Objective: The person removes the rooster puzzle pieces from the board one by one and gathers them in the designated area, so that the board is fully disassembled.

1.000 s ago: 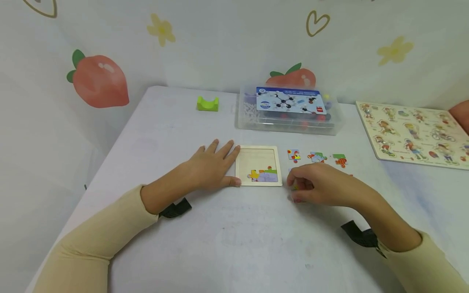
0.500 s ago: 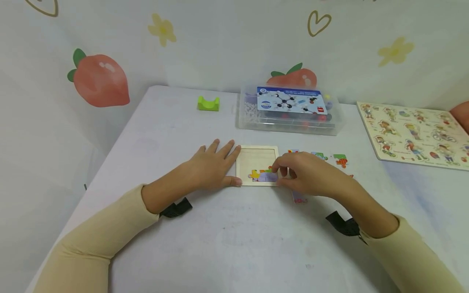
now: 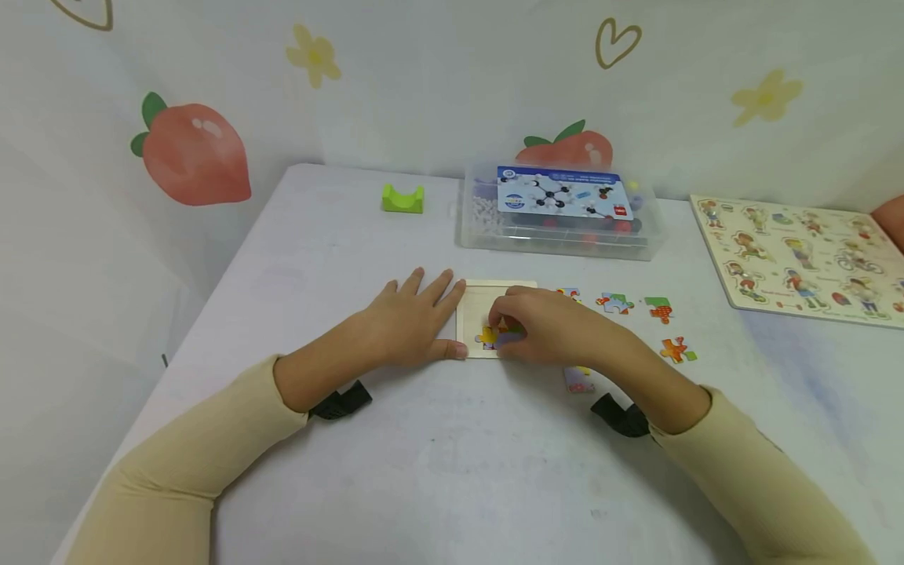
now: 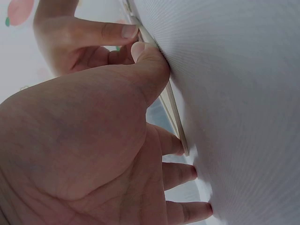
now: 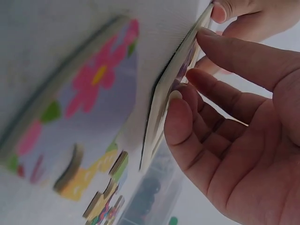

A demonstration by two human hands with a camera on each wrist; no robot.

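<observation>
A shallow wooden puzzle tray lies flat on the table with a few jigsaw pieces along its near side, among them a yellow one. My left hand rests spread on the table at its left edge, thumb and forefinger touching the frame. Over the right part of the tray is my right hand, fingers bent and fingertips on the pieces. In the right wrist view its thumb reaches the near rim, apart from the forefinger, and no piece shows between them. This hand hides most of the assembled pieces.
Several loose pieces lie right of the tray, including a green one, an orange one and a flowered one. Behind stand a clear plastic case and a green block. A picture board lies at far right.
My right hand has moved left from the loose pieces onto the tray, uncovering the orange and flowered pieces. My left hand has stayed at the tray's left edge.
</observation>
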